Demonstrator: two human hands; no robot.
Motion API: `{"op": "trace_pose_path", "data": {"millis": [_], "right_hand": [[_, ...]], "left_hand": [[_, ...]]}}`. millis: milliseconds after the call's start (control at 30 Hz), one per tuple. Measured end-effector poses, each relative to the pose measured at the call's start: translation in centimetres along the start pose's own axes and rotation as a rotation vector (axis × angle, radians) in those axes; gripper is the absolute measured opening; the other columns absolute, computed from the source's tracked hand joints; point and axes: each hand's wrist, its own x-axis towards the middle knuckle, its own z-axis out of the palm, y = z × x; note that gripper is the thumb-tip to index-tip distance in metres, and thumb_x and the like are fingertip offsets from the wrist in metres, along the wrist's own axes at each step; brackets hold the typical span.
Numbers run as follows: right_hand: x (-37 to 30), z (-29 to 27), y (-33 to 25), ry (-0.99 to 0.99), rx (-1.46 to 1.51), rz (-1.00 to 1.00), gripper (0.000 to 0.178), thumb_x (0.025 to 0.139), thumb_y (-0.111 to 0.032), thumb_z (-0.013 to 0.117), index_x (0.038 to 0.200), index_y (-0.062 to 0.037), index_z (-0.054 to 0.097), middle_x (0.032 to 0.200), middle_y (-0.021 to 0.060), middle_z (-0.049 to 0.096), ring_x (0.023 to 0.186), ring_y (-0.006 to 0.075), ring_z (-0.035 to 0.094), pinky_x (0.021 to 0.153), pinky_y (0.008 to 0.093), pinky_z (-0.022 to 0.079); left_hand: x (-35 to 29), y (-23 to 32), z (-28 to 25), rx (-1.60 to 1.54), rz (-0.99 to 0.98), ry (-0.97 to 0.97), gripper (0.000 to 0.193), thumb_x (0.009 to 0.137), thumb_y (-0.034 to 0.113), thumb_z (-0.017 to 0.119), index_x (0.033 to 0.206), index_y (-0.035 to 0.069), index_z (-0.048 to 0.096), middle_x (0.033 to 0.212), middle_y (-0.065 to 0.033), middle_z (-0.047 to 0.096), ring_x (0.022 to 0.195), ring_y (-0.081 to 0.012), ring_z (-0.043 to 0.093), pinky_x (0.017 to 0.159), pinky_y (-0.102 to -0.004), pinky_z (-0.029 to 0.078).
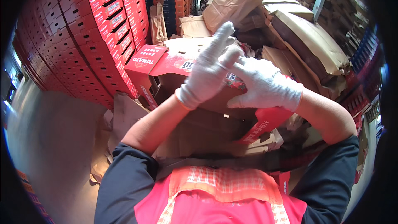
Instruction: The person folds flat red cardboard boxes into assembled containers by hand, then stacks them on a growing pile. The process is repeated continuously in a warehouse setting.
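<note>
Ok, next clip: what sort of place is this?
Probably a warehouse or packing area. Tall stacks of red cartons rise on the left, large brown-paper bundles are piled at the right, and a red cardboard box sits below the gloved hands.

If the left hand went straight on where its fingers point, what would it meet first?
Probably the tan paper sack beyond the red box; the left hand points toward it, though depth is unclear from this one view.
</note>
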Motion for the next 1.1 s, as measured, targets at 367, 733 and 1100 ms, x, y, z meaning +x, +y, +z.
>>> {"op": "trace_pose_path", "data": {"millis": [367, 733, 1100], "right_hand": [[-8.6, 3.6, 17.1, 0.275, 0.84, 0.481, 0.029, 0.084, -0.022, 0.068, 0.107, -0.0047, 0.069, 0.094, 0.0078, 0.07, 0.087, 0.0146, 0.067, 0.079, 0.0315, 0.053], [-12.9, 10.7, 16.7, 0.602, 1.071, 0.398, 0.035, 0.1, -0.012, 0.053, 0.133, -0.0025, 0.053, 0.108, 0.0087, 0.07, 0.089, 0.0204, 0.067, 0.08, 0.0345, 0.056], [-5.9, -4.0, 1.5, -0.05, 0.287, 0.618, 0.035, 0.073, -0.028, 0.078, 0.09, -0.0035, 0.059, 0.082, 0.0074, 0.059, 0.08, 0.0136, 0.056, 0.075, 0.0317, 0.049]], "left_hand": [[-12.4, 6.7, -8.2, 0.577, 0.188, 0.087, 0.063, 0.104, 0.046, 0.041, 0.138, -0.006, 0.05, 0.115, -0.0176, 0.069, 0.113, -0.0276, 0.063, 0.11, -0.0446, 0.039], [-2.9, 0.0, 7.2, 0.741, 0.361, -0.391, 0.085, 0.06, 0.037, 0.086, 0.13, -0.002, 0.056, 0.125, -0.0248, 0.057, 0.109, -0.0436, 0.057, 0.097, -0.0494, 0.047], [-5.5, -4.9, 11.9, 0.42, 0.325, 0.153, 0.137, 0.059, 0.045, 0.089, 0.159, 0.009, 0.003, 0.159, -0.034, 0.005, 0.135, -0.0537, 0.036, 0.106, -0.0559, 0.038]]}}
